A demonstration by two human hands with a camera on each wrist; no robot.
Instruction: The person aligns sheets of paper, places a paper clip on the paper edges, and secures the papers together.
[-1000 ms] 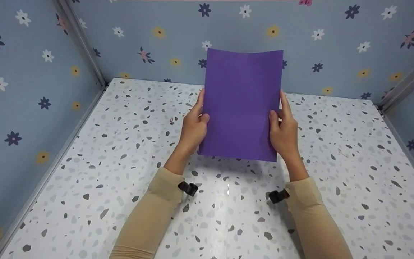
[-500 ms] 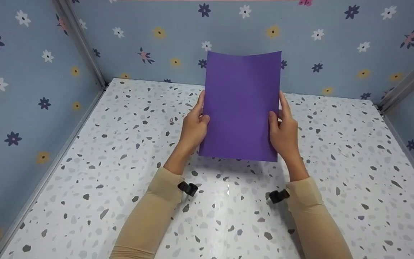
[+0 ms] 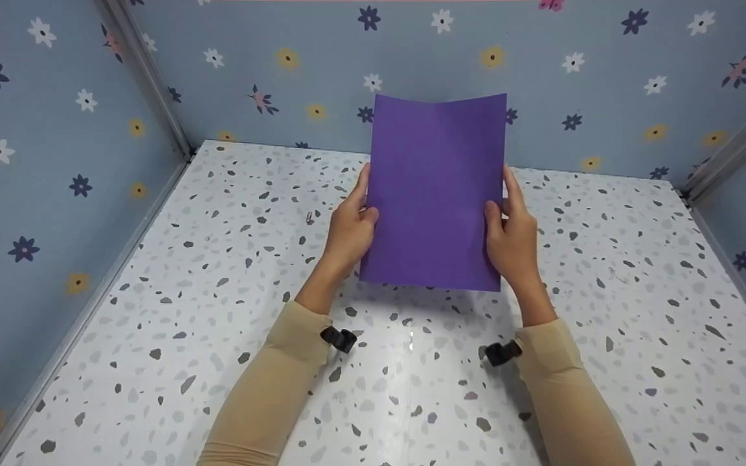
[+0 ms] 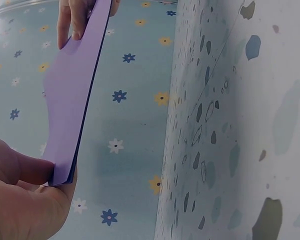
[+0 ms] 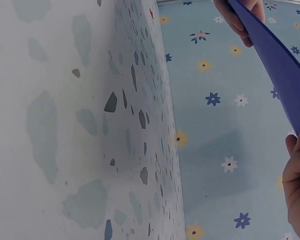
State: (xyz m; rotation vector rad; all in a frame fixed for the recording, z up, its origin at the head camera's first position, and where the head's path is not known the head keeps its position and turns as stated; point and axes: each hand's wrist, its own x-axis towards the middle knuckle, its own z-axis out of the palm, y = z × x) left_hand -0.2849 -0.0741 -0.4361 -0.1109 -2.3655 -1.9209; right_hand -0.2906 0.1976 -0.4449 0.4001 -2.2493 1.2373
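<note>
Your left hand [image 3: 350,233] and right hand [image 3: 514,238] pinch opposite long edges of the purple paper [image 3: 435,194], each grip nearly closed. It is held between them, raised off the surface [image 3: 224,317], long axis pointing away from you, with neither hand nearer.

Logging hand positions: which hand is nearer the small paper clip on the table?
Left. In the head view, the left hand is right of the paper clip, gripping the purple paper; the right hand is farther right, on the paper's opposite edge.
</note>
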